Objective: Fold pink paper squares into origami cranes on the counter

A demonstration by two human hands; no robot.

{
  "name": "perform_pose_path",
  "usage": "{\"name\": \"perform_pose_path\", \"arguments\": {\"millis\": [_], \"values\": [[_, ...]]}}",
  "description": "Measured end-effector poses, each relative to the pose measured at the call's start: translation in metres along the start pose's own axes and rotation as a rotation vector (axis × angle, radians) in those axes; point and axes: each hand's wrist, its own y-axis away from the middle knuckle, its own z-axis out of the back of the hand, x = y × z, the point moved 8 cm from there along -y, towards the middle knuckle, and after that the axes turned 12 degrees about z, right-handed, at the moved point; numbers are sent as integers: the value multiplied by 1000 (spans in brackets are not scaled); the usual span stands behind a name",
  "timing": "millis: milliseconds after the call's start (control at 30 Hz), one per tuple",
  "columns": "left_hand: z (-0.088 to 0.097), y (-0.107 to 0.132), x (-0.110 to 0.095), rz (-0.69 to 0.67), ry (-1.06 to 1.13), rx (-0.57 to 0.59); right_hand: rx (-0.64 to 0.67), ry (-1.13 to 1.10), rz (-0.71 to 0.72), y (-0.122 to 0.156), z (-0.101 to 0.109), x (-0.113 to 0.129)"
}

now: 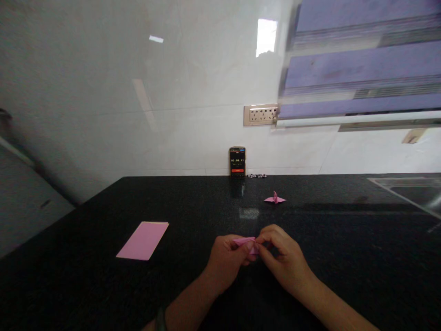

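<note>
Between my hands is a small piece of folded pink paper (244, 240), partly hidden by the fingers. My left hand (228, 257) is closed around it, with the thumb lying on top. At the paper's right end, the thumb and forefinger of my right hand (284, 255) pinch its edge. A finished-looking pink paper crane (275, 198) stands on the counter beyond my right hand, wings spread. To the left lies a stack of pink paper sheets (143, 241), with a yellowish edge showing beneath the top one.
The black speckled counter (193, 202) runs to a pale tiled wall (179, 133). A phone (237, 162) showing a timer leans there, its beaded strap (257, 176) beside it. A metal sink (413, 193) is at the right, below purple slatted panels (344, 69) and near a socket strip (261, 115).
</note>
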Motion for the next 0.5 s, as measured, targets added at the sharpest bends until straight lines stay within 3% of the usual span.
{"name": "perform_pose_path", "arguments": {"millis": [233, 500], "values": [[-2, 2, 0, 45, 56, 59, 117, 172, 186, 2, -2, 12], [-7, 3, -3, 62, 134, 140, 205, 279, 251, 0, -5, 19]]}}
